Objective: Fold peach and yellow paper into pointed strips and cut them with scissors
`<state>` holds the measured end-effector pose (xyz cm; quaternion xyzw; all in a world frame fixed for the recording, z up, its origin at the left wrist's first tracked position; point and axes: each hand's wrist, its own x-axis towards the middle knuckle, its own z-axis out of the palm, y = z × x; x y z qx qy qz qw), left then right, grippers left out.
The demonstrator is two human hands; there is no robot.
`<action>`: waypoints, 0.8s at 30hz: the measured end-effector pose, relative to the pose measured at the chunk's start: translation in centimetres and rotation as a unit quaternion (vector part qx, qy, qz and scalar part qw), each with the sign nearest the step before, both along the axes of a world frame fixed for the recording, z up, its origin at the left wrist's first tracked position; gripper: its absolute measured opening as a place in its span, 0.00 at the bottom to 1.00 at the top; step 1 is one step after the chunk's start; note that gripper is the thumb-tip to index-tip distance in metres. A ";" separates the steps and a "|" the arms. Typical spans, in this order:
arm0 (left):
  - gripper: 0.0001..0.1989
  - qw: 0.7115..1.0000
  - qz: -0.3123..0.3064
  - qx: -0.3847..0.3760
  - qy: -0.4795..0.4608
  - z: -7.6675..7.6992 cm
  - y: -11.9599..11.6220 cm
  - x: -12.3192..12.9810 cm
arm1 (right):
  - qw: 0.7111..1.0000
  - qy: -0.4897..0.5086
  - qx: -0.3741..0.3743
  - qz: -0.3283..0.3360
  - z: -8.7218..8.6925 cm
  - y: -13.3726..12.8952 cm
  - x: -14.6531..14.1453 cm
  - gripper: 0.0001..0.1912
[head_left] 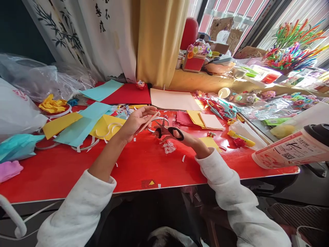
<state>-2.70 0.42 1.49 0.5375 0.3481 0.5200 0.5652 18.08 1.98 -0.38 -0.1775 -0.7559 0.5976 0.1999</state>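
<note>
Above the middle of the red table (144, 168), my left hand (137, 120) grips a small stack of pale pink paper (150, 121) between thumb and fingers. My right hand (186, 137) has its fingers in the black handles of a pair of scissors (163, 127). The scissors' blades are parted and point up, just right of the paper and apart from it. A small heap of white and pink paper shreds (169, 147) lies below the scissors. Behind my hands is a white ring (166, 120), partly hidden.
Yellow and light blue paper sheets (77, 127) lie on the left among white rings. Pink, yellow and red paper squares (211, 121) sit to the right. Several scissors (221, 107) lie behind them. A large paper cup (290, 147) leans in at the right edge, near a glue tube (241, 138).
</note>
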 end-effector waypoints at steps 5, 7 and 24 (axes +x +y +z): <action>0.15 1.000 0.009 -0.010 -0.002 0.1 -0.2 0.0 | 0.998 -0.017 0.004 0.061 0.2 0.8 0.8 0.37; 0.16 1.000 0.018 -0.019 -0.004 0.3 -0.3 0.1 | 0.997 -0.013 0.003 0.075 0.4 0.9 1.0 0.40; 0.11 0.996 0.042 -0.071 0.019 0.9 -0.8 0.4 | 0.989 0.107 0.023 -0.095 0.8 0.5 0.4 0.37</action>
